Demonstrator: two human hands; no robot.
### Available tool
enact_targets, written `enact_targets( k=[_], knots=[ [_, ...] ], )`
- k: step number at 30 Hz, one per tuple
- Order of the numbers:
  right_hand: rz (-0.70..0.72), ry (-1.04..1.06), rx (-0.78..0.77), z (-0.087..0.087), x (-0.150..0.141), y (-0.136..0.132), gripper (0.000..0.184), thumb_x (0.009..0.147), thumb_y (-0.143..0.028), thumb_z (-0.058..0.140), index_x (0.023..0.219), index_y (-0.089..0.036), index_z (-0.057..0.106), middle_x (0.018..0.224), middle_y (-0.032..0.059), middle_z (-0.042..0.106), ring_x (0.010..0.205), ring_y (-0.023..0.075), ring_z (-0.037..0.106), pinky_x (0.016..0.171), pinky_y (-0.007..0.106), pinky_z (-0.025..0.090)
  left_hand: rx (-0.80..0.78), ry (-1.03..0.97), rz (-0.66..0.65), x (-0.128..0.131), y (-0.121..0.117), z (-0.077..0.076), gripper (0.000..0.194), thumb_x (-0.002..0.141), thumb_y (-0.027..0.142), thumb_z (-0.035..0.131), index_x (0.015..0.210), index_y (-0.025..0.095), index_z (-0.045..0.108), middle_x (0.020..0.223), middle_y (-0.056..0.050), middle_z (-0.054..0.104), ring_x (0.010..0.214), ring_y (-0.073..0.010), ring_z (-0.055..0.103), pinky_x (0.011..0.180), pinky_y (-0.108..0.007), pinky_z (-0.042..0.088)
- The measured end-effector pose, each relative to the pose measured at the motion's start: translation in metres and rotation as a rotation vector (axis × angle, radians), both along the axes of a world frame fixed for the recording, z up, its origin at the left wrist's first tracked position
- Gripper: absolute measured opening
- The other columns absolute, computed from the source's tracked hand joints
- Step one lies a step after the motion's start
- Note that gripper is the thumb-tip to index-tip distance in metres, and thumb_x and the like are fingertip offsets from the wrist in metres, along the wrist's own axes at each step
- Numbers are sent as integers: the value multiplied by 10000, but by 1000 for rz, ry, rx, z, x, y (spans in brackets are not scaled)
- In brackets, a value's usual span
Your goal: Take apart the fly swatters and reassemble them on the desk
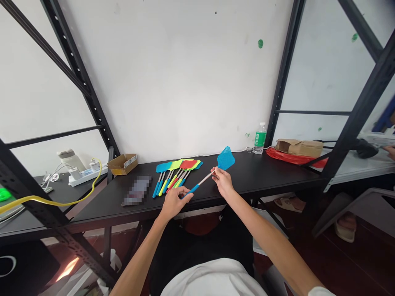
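A blue fly swatter (226,158) with a metal rod and blue grip is held slantwise above the black desk, its head up and to the right. My left hand (176,200) is closed on the grip end. Near the swatter's head, my right hand (221,181) pinches the top of the rod. Just left of them, several fly swatters (175,165) in blue, yellow-green and red lie overlapped in a row, heads toward the wall and handles toward me. My left hand partly covers the nearest handles.
On the black desk (253,174), a blurred-out flat phone-like object (137,190) and a small open cardboard box (124,164) are at left. A water bottle (259,139) stands at the back right. Beyond the rack post lie a brown box (304,148) and red plastic (277,156). A yellow cable (61,203) crosses the left post.
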State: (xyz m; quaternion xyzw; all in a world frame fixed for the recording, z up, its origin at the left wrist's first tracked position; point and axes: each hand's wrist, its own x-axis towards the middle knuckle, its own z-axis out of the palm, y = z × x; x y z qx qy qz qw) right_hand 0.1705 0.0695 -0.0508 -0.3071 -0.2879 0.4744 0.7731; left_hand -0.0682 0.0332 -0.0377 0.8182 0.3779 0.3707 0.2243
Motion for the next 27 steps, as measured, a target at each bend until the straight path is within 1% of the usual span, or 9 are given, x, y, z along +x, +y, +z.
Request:
enact_targets(
  k=[5,8,13,16,19,22,25,27],
  knots=[
    [-40,168,-26,3,2,3,152,723,-283,831,741,-181,720,791,39,724,693,111,641,578,197,501,-16,0,-35,-1,-1,2,300,894,456,588,828,181,690,661,-17,689,645,-168,630,597,-253,419],
    [-54,234,-38,5,8,5,123,754,-246,811,742,-183,706,765,31,723,656,100,637,563,190,506,-38,-10,-62,-2,-2,4,311,900,459,584,814,176,680,657,-17,683,640,-163,626,593,-248,413],
    [-101,279,-53,9,33,7,110,789,-215,785,749,-185,687,758,18,720,631,83,637,529,163,504,-57,-15,-84,-5,-3,5,307,897,454,591,811,173,678,650,-18,678,632,-159,618,595,-243,412],
    [-146,286,-68,11,52,9,110,801,-225,776,760,-191,680,764,17,721,622,84,638,520,161,507,-45,-5,-101,-4,-3,6,315,902,453,583,793,174,678,655,-23,676,630,-158,611,575,-241,401],
    [-156,285,-94,11,62,11,112,804,-248,778,776,-194,683,789,18,728,632,82,641,514,159,500,-40,-4,-107,-2,-3,6,310,902,447,581,803,173,686,664,-28,680,637,-159,615,581,-242,409],
    [-138,262,-97,9,65,12,119,798,-266,784,775,-196,690,794,10,732,641,78,640,530,163,496,-45,-11,-100,-4,-3,5,308,897,446,583,806,171,686,657,-27,677,638,-162,619,584,-242,416],
    [-49,158,-78,8,67,10,123,782,-283,790,786,-195,703,815,16,741,672,97,651,547,186,498,-67,-63,-61,-10,-1,5,301,882,451,592,813,172,684,656,-20,666,641,-166,620,609,-252,439],
    [7,89,-85,9,69,8,135,781,-314,780,822,-203,715,875,28,754,704,123,667,545,211,496,-71,-136,-7,-15,1,5,295,870,455,604,832,175,688,663,-15,658,651,-168,621,648,-267,460]
  ],
)
